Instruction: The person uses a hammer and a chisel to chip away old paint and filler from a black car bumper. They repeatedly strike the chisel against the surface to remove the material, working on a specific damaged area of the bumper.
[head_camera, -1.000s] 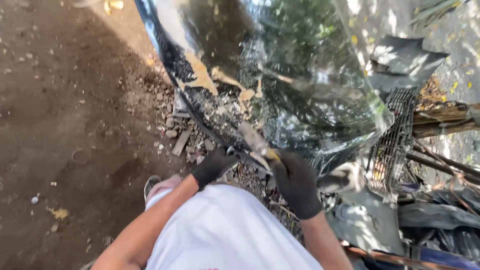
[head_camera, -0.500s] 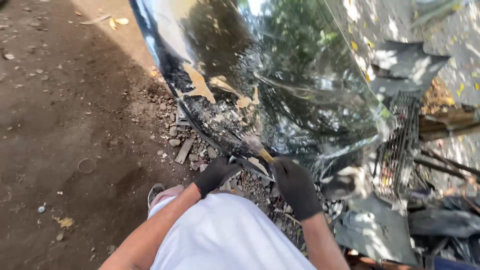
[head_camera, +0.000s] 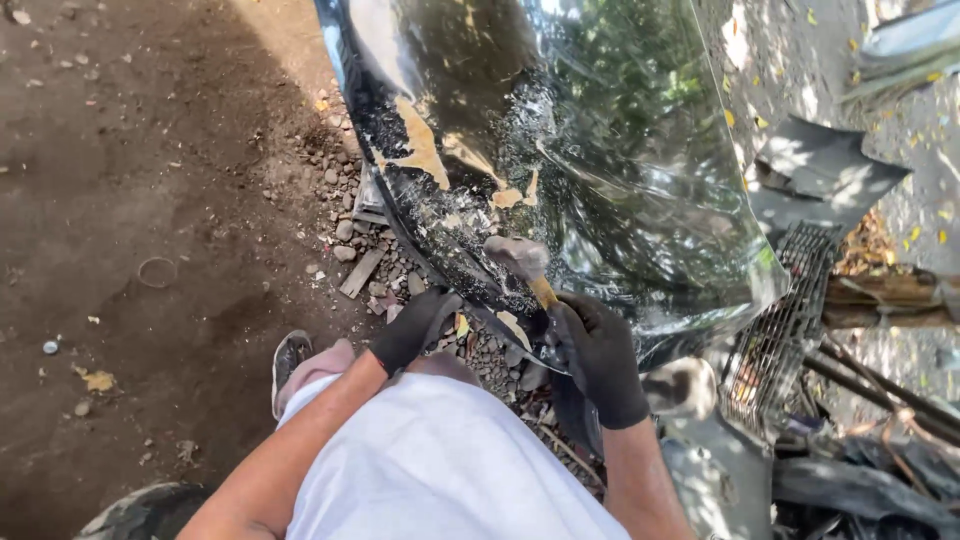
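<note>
My right hand (head_camera: 598, 355), black glove, is closed round a hammer (head_camera: 524, 264) w/ its head on the shiny black car panel (head_camera: 600, 170); left hand (head_camera: 418, 326) grips the panel's lower edge, above gravel (head_camera: 345, 215) & dirt

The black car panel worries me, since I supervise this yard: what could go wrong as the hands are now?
1. The left hand grips the black car panel by its lower edge, close under the hammer in the right hand; a glancing blow might hit those fingers.
2. Paint is already flaking; chips could fly up.
3. Loose stones underfoot may cause a slip.
</note>
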